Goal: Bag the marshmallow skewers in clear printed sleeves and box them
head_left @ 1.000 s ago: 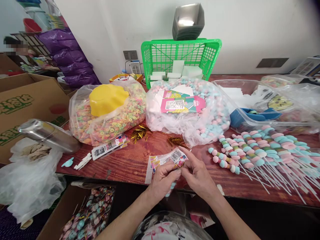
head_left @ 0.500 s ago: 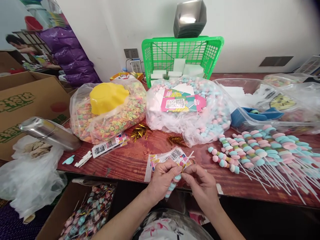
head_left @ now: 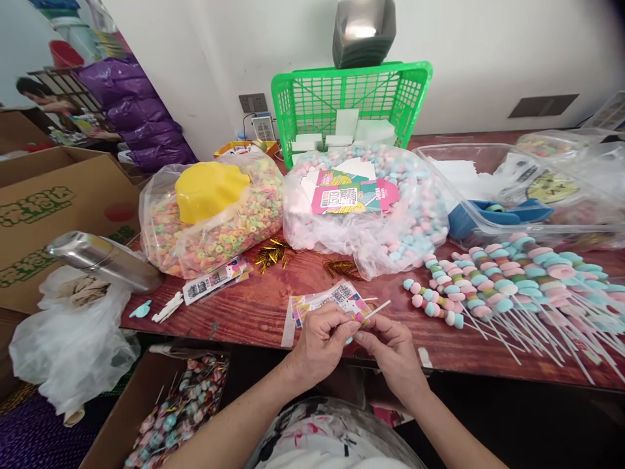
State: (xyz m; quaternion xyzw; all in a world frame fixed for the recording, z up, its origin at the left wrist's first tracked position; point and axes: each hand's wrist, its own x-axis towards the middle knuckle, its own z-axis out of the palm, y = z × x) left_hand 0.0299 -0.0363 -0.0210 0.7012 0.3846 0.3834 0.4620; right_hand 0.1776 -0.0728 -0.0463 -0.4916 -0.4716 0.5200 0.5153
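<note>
Over the table's front edge, my left hand [head_left: 319, 344] is closed around a candy skewer. Its white stick [head_left: 381, 308] pokes up to the right, and a speck of blue candy shows between my fingers; the rest is hidden. My right hand [head_left: 391, 357] pinches the same skewer near the stick's base, its fingertips meeting those of the left. Just behind my hands lie flat printed clear bags [head_left: 336, 297]. Two bunches of gold twist ties [head_left: 272, 255] rest farther back. On the right is a pile of candy skewers [head_left: 522, 277] with their sticks toward me.
Bags of ring candies [head_left: 254, 225] and pink-blue candies [head_left: 415, 228] stand behind, before a green basket [head_left: 351, 78]. A steel flask [head_left: 107, 260] lies left. Below is a carton of wrapped skewers [head_left: 180, 410]. A clear tub [head_left: 517, 228] is at right. Another person sits far left.
My hands have turned the skewer: its blue candies, which hung below my left hand, are now mostly hidden, and more of the white stick shows. The view has shifted slightly.
</note>
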